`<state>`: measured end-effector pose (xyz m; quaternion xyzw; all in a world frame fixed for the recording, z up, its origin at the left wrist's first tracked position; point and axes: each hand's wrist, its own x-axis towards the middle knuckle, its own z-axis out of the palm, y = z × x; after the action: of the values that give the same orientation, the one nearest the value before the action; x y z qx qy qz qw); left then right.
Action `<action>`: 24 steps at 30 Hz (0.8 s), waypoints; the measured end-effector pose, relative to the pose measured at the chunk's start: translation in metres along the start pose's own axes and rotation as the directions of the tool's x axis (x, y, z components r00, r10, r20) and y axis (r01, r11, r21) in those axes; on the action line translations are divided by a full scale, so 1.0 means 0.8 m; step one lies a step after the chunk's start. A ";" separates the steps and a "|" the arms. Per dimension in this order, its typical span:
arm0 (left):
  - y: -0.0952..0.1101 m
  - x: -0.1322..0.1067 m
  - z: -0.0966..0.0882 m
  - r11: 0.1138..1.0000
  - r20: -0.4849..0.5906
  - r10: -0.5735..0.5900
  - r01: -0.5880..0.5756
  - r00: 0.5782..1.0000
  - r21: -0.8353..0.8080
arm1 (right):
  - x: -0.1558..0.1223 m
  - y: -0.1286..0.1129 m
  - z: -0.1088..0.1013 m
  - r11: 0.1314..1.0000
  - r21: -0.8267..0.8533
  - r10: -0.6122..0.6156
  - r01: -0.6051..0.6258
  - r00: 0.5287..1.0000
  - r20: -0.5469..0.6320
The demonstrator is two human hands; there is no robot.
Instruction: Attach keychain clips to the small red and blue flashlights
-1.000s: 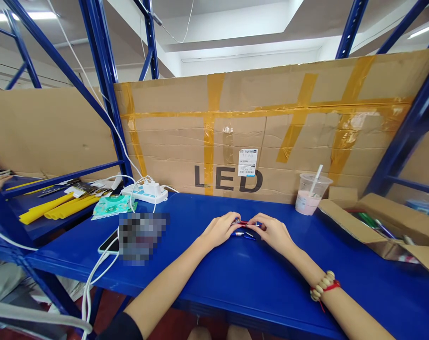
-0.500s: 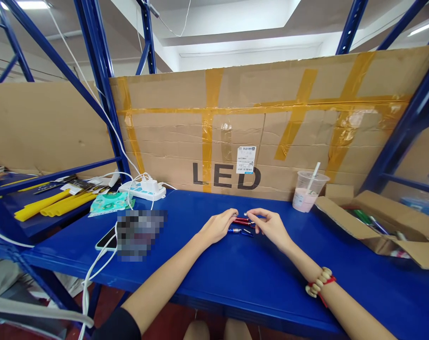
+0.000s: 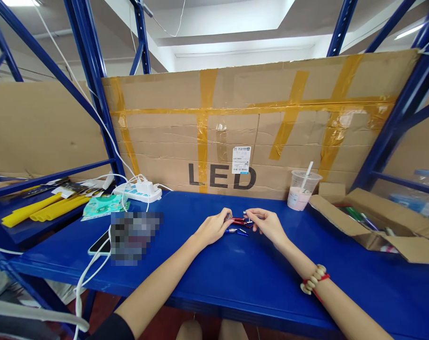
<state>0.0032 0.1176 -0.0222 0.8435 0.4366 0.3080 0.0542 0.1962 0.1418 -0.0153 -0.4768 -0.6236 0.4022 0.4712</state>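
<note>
My left hand (image 3: pixel 214 227) is closed in a pinch just left of some pens on the blue table, its fingertips together round something too small to make out. My right hand (image 3: pixel 269 225) pinches a small silvery piece (image 3: pixel 245 213) between thumb and fingers. Between the two hands lie red pens or pen parts (image 3: pixel 239 221), partly covered by my right fingers. Nearer to me is a blue pen (image 3: pixel 231 231) with a silvery section, and a short blue part (image 3: pixel 242 232) lies at its right end.
On the right stand a plastic cup with a straw (image 3: pixel 301 191) and an open cardboard box (image 3: pixel 368 226) holding pens. To the left are a white power strip (image 3: pixel 139 190) with cables, a green packet (image 3: pixel 104 205) and a phone (image 3: pixel 98 243). A cardboard panel (image 3: pixel 172 141) closes off the back.
The view has swung slightly to the right, so everything sits further left. My left fingers have lifted and bent a little at the knuckles. My right hand keeps its pinch.
</note>
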 end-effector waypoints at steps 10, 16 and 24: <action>0.007 -0.001 -0.001 1.000 0.022 0.015 -0.015 1.000 0.023 | -0.003 -0.005 -0.005 0.998 0.011 0.056 -0.055 0.995 -0.078; 0.006 -0.002 0.001 0.998 -0.010 0.029 -0.028 1.000 0.052 | -0.002 -0.003 -0.008 0.995 -0.004 0.098 -0.099 0.989 -0.107; 0.002 -0.004 -0.001 0.997 -0.030 0.035 -0.032 0.999 0.071 | 0.003 0.009 -0.008 0.992 -0.120 0.029 -0.040 0.995 -0.094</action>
<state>0.0029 0.1142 -0.0225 0.8472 0.4339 0.3065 0.0122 0.2041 0.1457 -0.0202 -0.5333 -0.6162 0.3490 0.4627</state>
